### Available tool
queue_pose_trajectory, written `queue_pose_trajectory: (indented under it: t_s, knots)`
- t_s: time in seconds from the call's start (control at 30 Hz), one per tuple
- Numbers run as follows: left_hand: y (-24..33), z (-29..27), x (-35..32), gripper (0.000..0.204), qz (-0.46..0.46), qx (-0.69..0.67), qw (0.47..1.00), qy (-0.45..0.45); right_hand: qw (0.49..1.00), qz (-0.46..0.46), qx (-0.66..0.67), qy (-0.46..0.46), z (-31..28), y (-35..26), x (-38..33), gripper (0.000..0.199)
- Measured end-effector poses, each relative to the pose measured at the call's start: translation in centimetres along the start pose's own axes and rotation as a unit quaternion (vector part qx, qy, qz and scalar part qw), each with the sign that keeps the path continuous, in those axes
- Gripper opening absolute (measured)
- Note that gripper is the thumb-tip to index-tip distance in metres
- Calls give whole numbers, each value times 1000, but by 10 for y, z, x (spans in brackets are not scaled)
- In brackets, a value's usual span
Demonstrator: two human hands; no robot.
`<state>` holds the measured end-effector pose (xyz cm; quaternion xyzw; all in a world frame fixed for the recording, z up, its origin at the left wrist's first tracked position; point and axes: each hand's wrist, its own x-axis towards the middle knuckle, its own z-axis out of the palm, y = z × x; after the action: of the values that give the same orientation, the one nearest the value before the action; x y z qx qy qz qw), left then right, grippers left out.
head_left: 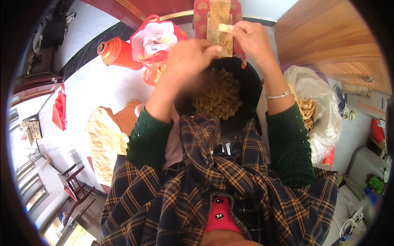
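Between the thumb and fingers of my right hand (253, 41) is a small, pale yellow piece (225, 28), its exact kind unclear. It is held over a worn wooden board (214, 36) that lies on a red patterned cloth (201, 20). Left of the board, my left hand (189, 57) hovers above the rim of a dark basin (251, 88). Its thumb sticks out toward the board; the other fingers are blurred and mostly hidden. Many short yellow-brown pieces (221, 96) are heaped in the basin, which sits just beyond my plaid-covered lap (230, 176).
An orange flask (120, 53) and a red-and-white bag (158, 39) stand at the far left. Crumpled brown paper (106, 141) lies nearer. A clear plastic bag (324, 127) with brown curled stuff sits to the right, below a wooden cabinet (334, 39).
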<state>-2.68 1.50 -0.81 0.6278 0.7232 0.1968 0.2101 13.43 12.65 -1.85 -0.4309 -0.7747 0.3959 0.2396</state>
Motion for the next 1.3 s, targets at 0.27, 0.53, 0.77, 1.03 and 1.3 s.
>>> queue_pose_trajectory:
  t_s: [0.27,0.53,0.77,1.03,1.3]
  knots:
    - [33,19,-5,43,-28,-689,719,80,810,122,530,-220,20,-44,-36,23]
    - [9,-59,-9,36,29,-802,554,222,937,-62,254,-231,6,-74,-54,20]
    - [15,-3,-15,42,277,-284,825,402,717,81,652,-232,6,-76,-62,13]
    - [18,9,-22,37,14,-664,747,28,981,-188,-4,54,28,-50,-58,19]
    - [15,18,-16,20,137,-167,924,316,848,187,486,-100,13,-49,-57,29]
